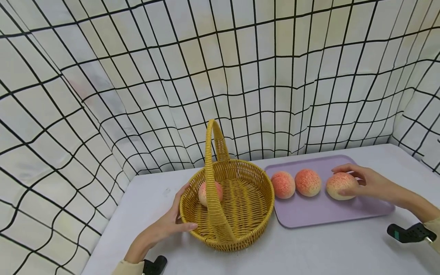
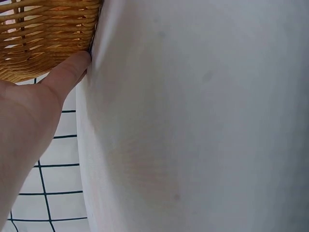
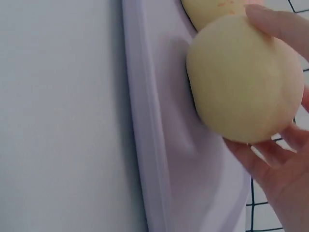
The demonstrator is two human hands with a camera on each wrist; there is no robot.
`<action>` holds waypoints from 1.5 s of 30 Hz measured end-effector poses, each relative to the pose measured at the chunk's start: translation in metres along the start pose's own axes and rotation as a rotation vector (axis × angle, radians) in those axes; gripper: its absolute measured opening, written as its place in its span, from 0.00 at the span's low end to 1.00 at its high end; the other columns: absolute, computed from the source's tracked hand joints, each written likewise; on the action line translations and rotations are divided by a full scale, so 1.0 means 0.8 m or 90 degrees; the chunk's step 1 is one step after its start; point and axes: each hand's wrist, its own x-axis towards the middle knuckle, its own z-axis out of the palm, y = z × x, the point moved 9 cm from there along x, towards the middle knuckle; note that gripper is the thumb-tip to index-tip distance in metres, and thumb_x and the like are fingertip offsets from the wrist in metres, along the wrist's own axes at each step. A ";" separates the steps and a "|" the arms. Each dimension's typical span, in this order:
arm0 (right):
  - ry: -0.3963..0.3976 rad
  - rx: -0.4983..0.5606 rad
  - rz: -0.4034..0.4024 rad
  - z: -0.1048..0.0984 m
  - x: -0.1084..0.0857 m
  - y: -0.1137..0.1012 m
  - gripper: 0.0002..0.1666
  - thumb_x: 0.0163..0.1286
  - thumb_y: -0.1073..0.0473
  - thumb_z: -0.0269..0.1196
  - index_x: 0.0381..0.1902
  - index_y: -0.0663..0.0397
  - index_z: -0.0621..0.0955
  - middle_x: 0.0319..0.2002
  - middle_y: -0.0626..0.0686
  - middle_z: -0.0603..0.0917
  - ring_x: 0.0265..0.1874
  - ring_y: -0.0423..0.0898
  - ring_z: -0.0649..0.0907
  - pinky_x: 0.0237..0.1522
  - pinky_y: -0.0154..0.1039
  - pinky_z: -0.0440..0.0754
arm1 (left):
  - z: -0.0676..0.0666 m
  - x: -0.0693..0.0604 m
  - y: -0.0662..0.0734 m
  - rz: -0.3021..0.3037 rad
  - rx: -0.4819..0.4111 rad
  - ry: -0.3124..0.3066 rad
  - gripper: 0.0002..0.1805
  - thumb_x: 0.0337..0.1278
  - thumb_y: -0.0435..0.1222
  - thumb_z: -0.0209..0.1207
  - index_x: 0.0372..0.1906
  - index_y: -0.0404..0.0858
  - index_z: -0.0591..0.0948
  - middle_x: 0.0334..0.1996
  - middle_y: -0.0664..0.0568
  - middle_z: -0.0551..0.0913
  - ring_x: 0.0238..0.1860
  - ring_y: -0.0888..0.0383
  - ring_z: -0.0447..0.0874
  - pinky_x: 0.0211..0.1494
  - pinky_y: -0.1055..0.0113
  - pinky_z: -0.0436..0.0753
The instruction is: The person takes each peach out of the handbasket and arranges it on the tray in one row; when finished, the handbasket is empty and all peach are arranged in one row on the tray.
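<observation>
A yellow woven basket (image 1: 240, 229) with a tall arched handle stands on the table, and one peach (image 1: 203, 194) lies inside it at the left, partly behind the handle. My left hand (image 1: 168, 221) holds the basket's left side, its thumb at the front of the rim. In the left wrist view, part of that hand (image 2: 29, 111) shows against the basket's weave (image 2: 53, 34). On the right, my right hand (image 1: 369, 183) grips a pink-and-cream peach (image 1: 338, 185) over the lilac tray, fingers and thumb on opposite sides. The right wrist view shows this peach's (image 3: 241, 82) pale underside.
The lilac tray (image 1: 309, 215) sits right of the basket, close to its rim. Two more peaches, one on the left (image 1: 283, 185) and one in the middle (image 1: 308, 182), rest on it. Behind the white table (image 1: 309, 248) stands a white cloth wall with black grid lines (image 1: 240, 80).
</observation>
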 end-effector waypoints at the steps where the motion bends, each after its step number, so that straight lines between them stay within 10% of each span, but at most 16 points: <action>1: 0.008 -0.010 0.003 0.000 0.000 0.000 0.35 0.63 0.59 0.76 0.67 0.52 0.77 0.60 0.41 0.80 0.51 0.29 0.76 0.45 0.33 0.78 | 0.000 0.000 0.000 -0.001 0.000 0.000 0.66 0.60 0.42 0.71 0.85 0.54 0.32 0.83 0.35 0.31 0.80 0.29 0.45 0.77 0.38 0.51; 8: 0.017 -0.041 0.029 0.008 0.006 -0.001 0.34 0.63 0.56 0.78 0.65 0.54 0.78 0.59 0.52 0.80 0.49 0.28 0.74 0.45 0.32 0.76 | -0.001 0.000 -0.003 -0.004 0.002 -0.001 0.66 0.60 0.43 0.71 0.85 0.55 0.32 0.83 0.35 0.31 0.80 0.29 0.46 0.77 0.38 0.52; 16: 0.002 -0.016 -0.032 0.009 0.008 -0.006 0.37 0.60 0.59 0.78 0.67 0.48 0.78 0.60 0.38 0.80 0.56 0.23 0.73 0.53 0.29 0.73 | 0.002 0.002 0.000 0.005 -0.001 -0.009 0.65 0.60 0.43 0.71 0.85 0.55 0.32 0.83 0.34 0.31 0.80 0.28 0.44 0.77 0.37 0.53; 27: 0.053 -0.038 -0.004 0.013 0.011 -0.008 0.40 0.60 0.59 0.79 0.68 0.59 0.75 0.61 0.56 0.77 0.49 0.26 0.71 0.44 0.31 0.75 | -0.002 -0.003 0.001 0.002 0.003 0.000 0.66 0.60 0.43 0.72 0.85 0.56 0.32 0.84 0.36 0.32 0.81 0.31 0.43 0.77 0.37 0.49; 45: 0.032 0.018 0.028 0.003 0.006 0.010 0.42 0.61 0.58 0.78 0.71 0.51 0.75 0.61 0.29 0.73 0.54 0.24 0.72 0.51 0.24 0.74 | 0.000 -0.001 0.002 0.007 -0.007 -0.003 0.66 0.60 0.42 0.71 0.85 0.54 0.32 0.83 0.33 0.31 0.79 0.28 0.47 0.77 0.39 0.54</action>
